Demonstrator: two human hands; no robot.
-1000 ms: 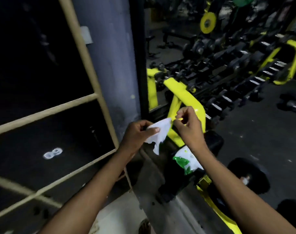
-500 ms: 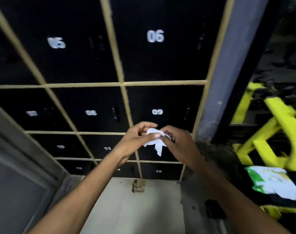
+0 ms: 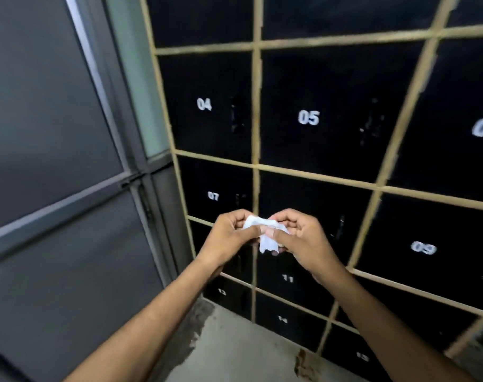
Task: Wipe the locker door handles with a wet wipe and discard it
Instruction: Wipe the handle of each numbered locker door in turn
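Observation:
A crumpled white wet wipe (image 3: 265,232) is held between both hands in front of the lockers. My left hand (image 3: 230,238) pinches its left side and my right hand (image 3: 301,238) pinches its right side. Behind them stands a wall of black locker doors (image 3: 312,86) in a tan frame, numbered 04, 05, 07, 09, 11 and others. Dark vertical handles show on door 04 (image 3: 234,117), on door 05 (image 3: 371,125) and just right of my right hand (image 3: 340,226). The hands are apart from the doors.
A grey panelled door or partition (image 3: 55,161) fills the left side, meeting the lockers at a corner. A pale concrete floor (image 3: 243,351) with dark stains lies below the bottom locker row.
The view has swung left, from the gym weight rack to the lockers' left columns. Both hands have kept the wipe and bunched it more tightly.

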